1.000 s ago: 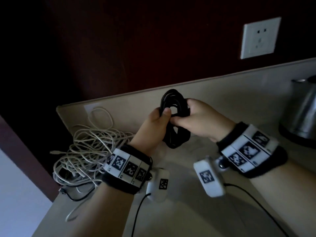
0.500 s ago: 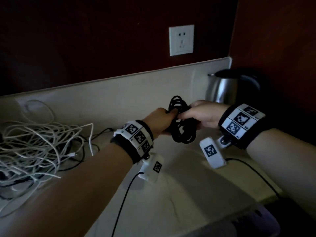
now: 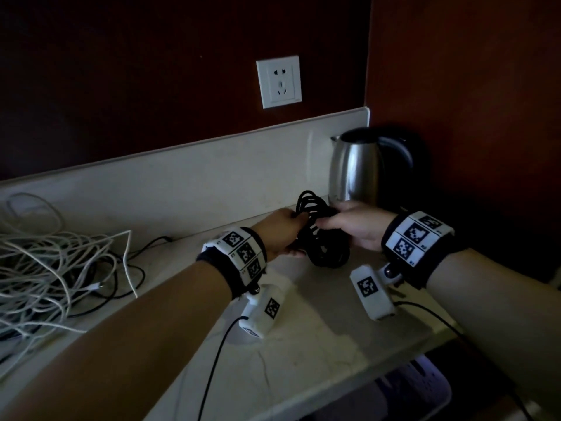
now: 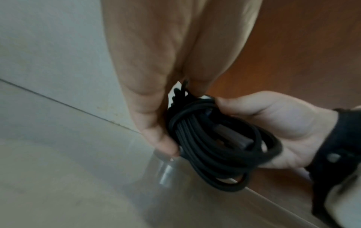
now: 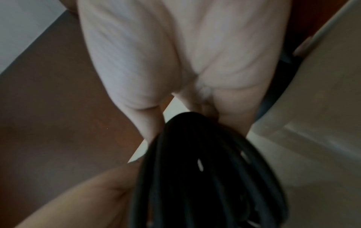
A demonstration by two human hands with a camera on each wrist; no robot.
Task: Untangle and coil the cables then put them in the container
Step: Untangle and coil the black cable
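A coiled black cable point(image 3: 323, 235) is held above a pale countertop point(image 3: 303, 338) between two bare hands, just in front of a steel kettle point(image 3: 355, 167) that stands in the corner. The coil is gripped on its left side by the left hand point(image 3: 280, 233), whose fingers point(image 4: 156, 138) are curled against the loops, and is clasped from the other side by the right hand point(image 3: 355, 227), its thumb and fingers wrapped round the bundle. A dark plug point(image 4: 234, 137) is seen tucked inside the loops in the left wrist view. A tangle of white cables point(image 3: 51, 268), mixed with thin black ones, is left heaped at the counter's left end. A white wall socket point(image 3: 278, 82) is mounted above the backsplash.
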